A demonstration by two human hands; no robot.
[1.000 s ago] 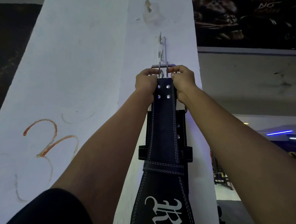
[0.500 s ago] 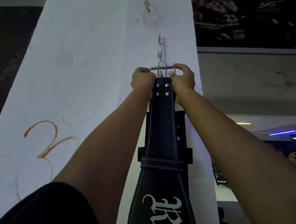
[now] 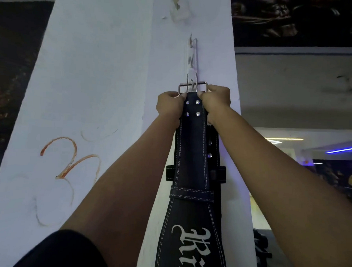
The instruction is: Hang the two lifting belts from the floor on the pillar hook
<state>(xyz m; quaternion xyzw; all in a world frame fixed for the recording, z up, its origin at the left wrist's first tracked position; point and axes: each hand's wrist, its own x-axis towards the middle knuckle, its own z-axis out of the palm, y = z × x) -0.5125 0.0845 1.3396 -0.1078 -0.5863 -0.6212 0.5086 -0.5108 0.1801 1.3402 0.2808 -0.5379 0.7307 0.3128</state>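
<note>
A black leather lifting belt (image 3: 192, 158) with white stitching and white lettering hangs down the white pillar (image 3: 96, 78). Its steel buckle (image 3: 193, 87) is held up against the pillar, just below a thin metal hook (image 3: 192, 52) fixed to the pillar's face. My left hand (image 3: 168, 105) grips the belt's top end from the left, and my right hand (image 3: 215, 99) grips it from the right, fingers at the buckle frame. Behind this belt a second black belt (image 3: 215, 156) shows at the right edge, with studs and a loop. Its upper end is hidden.
An orange-red scrawl (image 3: 67, 158) marks the pillar's left face, and a patch of chipped plaster (image 3: 178, 9) sits above the hook. A dark mural (image 3: 299, 19) fills the upper right wall. Blue strip lighting (image 3: 342, 150) glows at the far right.
Both hands have stayed on the belt's top end, with the buckle just below the hook throughout. Only small shifts of the hands and the view show.
</note>
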